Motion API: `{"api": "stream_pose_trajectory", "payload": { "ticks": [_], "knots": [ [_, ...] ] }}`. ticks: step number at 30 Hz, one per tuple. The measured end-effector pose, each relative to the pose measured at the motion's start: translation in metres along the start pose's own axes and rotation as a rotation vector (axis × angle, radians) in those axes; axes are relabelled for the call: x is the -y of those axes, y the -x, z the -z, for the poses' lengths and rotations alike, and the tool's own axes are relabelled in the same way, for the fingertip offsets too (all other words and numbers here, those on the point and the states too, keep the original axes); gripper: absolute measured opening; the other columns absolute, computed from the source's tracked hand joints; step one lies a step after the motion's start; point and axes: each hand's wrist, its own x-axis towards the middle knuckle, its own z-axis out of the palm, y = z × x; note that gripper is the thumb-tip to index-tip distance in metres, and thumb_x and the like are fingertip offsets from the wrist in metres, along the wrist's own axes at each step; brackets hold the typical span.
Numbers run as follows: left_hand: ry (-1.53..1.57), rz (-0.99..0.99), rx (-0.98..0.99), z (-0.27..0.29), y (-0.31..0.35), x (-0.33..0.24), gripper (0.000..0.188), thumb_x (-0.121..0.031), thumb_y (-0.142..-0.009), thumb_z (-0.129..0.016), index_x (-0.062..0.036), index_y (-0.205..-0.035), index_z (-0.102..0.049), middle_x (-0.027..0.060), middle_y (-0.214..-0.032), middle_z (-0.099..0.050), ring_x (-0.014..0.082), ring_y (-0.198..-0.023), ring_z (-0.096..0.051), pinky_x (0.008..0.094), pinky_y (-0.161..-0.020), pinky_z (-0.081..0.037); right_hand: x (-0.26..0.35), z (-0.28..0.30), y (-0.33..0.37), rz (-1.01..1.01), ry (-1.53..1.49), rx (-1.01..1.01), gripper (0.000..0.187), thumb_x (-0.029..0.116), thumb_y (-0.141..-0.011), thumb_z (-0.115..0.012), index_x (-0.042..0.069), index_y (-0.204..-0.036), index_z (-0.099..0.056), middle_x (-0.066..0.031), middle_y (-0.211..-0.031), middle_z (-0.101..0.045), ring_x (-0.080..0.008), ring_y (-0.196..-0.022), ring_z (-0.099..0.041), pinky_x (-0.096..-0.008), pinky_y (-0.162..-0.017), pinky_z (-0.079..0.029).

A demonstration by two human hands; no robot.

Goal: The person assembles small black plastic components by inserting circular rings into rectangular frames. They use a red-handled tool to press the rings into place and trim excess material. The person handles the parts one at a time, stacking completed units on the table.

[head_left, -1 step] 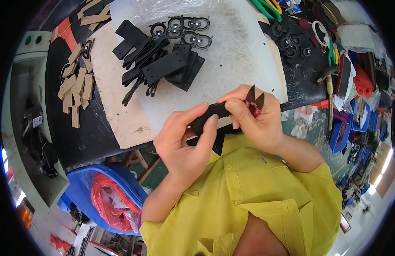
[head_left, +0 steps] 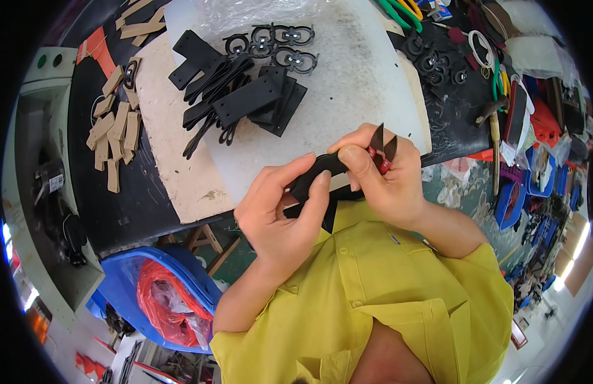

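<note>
Above the near edge of the table, a short black strap piece [head_left: 326, 168] is stretched between my two hands. My left hand [head_left: 271, 211] is closed on its left end, thumb in front and fingers behind. My right hand [head_left: 392, 189] pinches the other end with thumb and forefinger. The same hand also keeps small snips [head_left: 378, 146] with red on the handles against its palm, their dark blades spread and pointing up. Farther off lies a heap of black straps [head_left: 251, 96], flat and looped ones together. Several black oval buckles [head_left: 295, 59] sit just behind it.
A whitish board [head_left: 367, 83] covers the table's middle. Beige strips [head_left: 119, 125] are scattered on the left. More black buckles [head_left: 437, 64] and a hammer [head_left: 491, 110] lie at the right. A blue bin [head_left: 114, 272] with a red plastic bag [head_left: 152, 288] stands below the table's left edge.
My left hand has shifted very slightly to the right, with the strap piece still held. Otherwise the scene looks the same.
</note>
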Motion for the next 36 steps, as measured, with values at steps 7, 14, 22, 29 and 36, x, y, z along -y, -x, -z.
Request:
{"api": "stream_pose_trajectory", "payload": {
  "ticks": [7, 14, 22, 29, 36],
  "knots": [
    [0.249, 0.45, 0.352, 0.024, -0.023, -0.019, 0.026, 0.002, -0.076, -0.07, 0.0074, -0.1, -0.063, 0.0104, -0.088, -0.066, 0.0116, -0.075, -0.063, 0.0227, -0.068, -0.052, 0.007, 0.014, -0.011, 0.404, 0.389, 0.194, 0.013, 0.0, -0.072, -0.065, 0.0, -0.085, -0.061, -0.0102, -0.068, -0.054, -0.0233, -0.056, -0.053, -0.0295, -0.049, -0.041],
    [0.349, 0.576, 0.333, 0.03, -0.028, -0.015, 0.014, 0.0, -0.08, -0.066, 0.0078, -0.092, -0.063, 0.0113, -0.079, -0.066, 0.0138, -0.066, -0.063, 0.0253, -0.061, -0.053, 0.018, 0.017, -0.018, 0.392, 0.443, 0.124, 0.026, 0.009, -0.074, -0.07, 0.005, -0.099, -0.064, -0.0092, -0.086, -0.056, -0.0211, -0.055, -0.051, -0.0302, -0.051, -0.044],
    [0.375, 0.571, 0.333, 0.037, -0.028, -0.016, 0.015, -0.003, -0.082, -0.064, 0.0083, -0.092, -0.063, 0.0125, -0.077, -0.065, 0.0145, -0.064, -0.063, 0.0274, -0.059, -0.055, 0.018, 0.031, -0.017, 0.81, 0.67, 0.209, 0.027, 0.006, -0.065, -0.07, 0.005, -0.092, -0.067, -0.0026, -0.075, -0.06, -0.0162, -0.057, -0.058, -0.0264, -0.046, -0.046],
    [0.36, 0.635, 0.393, 0.042, -0.029, -0.025, 0.016, -0.003, -0.081, -0.065, 0.0091, -0.091, -0.064, 0.0121, -0.076, -0.065, 0.0145, -0.063, -0.063, 0.0267, -0.057, -0.054, 0.023, 0.037, -0.024, 0.831, 0.717, 0.366, 0.023, 0.007, -0.066, -0.065, 0.007, -0.089, -0.067, -0.0017, -0.07, -0.057, -0.0171, -0.054, -0.056, -0.0295, -0.045, -0.043],
    [-0.499, -0.135, 0.343, 0.035, -0.02, -0.031, 0.018, -0.002, -0.079, -0.066, 0.0102, -0.093, -0.064, 0.0108, -0.076, -0.066, 0.0123, -0.062, -0.062, 0.0229, -0.058, -0.05, 0.022, 0.037, -0.032, -0.008, 0.432, 0.592, 0.018, 0.007, -0.071, -0.066, 0.008, -0.089, -0.067, -0.0057, -0.07, -0.053, -0.0226, -0.053, -0.054, -0.0315, -0.047, -0.043]
  ]
}}
